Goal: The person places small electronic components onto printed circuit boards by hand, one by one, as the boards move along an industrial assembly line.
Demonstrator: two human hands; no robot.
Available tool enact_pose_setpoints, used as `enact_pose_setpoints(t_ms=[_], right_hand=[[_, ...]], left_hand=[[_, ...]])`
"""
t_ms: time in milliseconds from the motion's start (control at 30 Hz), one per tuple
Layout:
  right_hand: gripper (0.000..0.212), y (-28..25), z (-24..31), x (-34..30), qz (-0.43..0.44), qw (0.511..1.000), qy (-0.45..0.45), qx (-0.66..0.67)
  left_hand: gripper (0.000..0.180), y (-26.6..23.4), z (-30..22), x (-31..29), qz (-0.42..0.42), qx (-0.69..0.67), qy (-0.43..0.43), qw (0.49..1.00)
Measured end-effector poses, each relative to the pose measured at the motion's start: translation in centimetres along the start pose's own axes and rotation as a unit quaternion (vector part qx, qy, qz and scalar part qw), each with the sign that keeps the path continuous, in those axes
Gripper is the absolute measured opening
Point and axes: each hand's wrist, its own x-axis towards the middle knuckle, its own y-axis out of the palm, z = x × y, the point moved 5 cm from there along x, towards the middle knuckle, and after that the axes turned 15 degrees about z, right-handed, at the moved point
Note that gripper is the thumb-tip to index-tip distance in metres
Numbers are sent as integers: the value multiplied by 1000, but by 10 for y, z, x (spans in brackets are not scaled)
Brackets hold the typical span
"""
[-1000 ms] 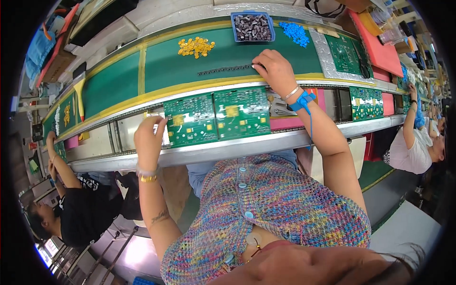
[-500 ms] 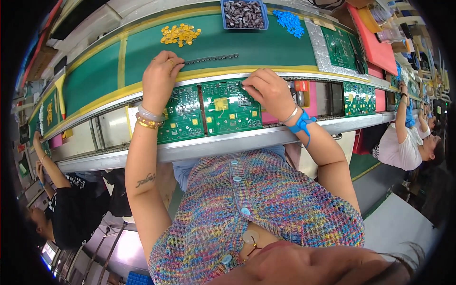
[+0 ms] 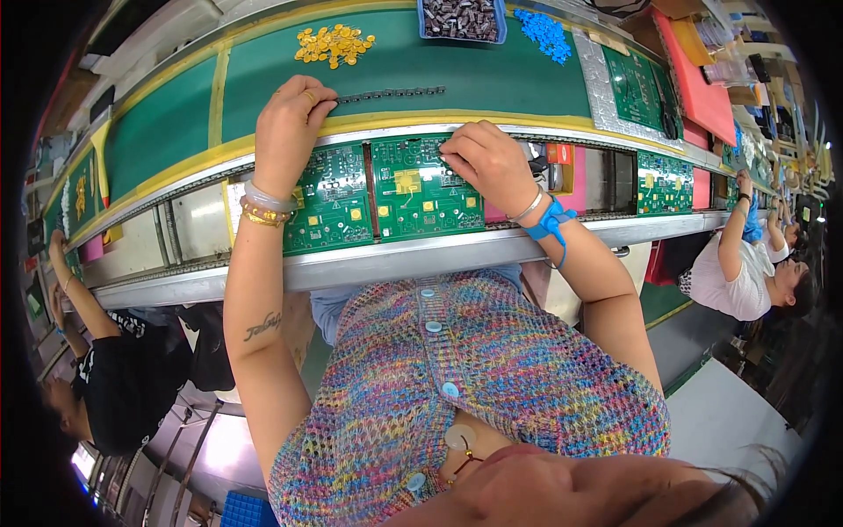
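The right hand [image 3: 492, 164], fingertips together, has moved to the circuit board's [image 3: 426, 191] far-right corner, leaving the left hand [image 3: 292, 119] pinching the black strip [image 3: 392, 93].

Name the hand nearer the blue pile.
Right. The right hand is below and left of the blue pile in the picture; the left hand is farther left, at one end of a dark strip.

Multicoloured knit top [image 3: 360, 386], pale blue buttons [image 3: 450, 390] down its front; round pale pendant [image 3: 458, 436]. Left hand [image 3: 288, 132]: gold ring [image 3: 309, 95], with a pale bangle [image 3: 269, 199] and gold bracelet [image 3: 263, 213] behind it, and a dark script tattoo [image 3: 263, 327] up the forearm [image 3: 250, 285]. Right hand [image 3: 492, 167]: silver bangle [image 3: 529, 207] and blue strap [image 3: 551, 221] behind.
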Motion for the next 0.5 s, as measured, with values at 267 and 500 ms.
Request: enact_pose_setpoints(t_ms=[267, 500], right_hand=[[13, 0, 1, 0, -4, 1000, 4, 0], [13, 2, 4, 1, 1, 1000, -3, -8]], left_hand=[[12, 0, 5, -2, 9, -58, -12, 998], [12, -10, 8, -29, 7, -245, -46, 968]])
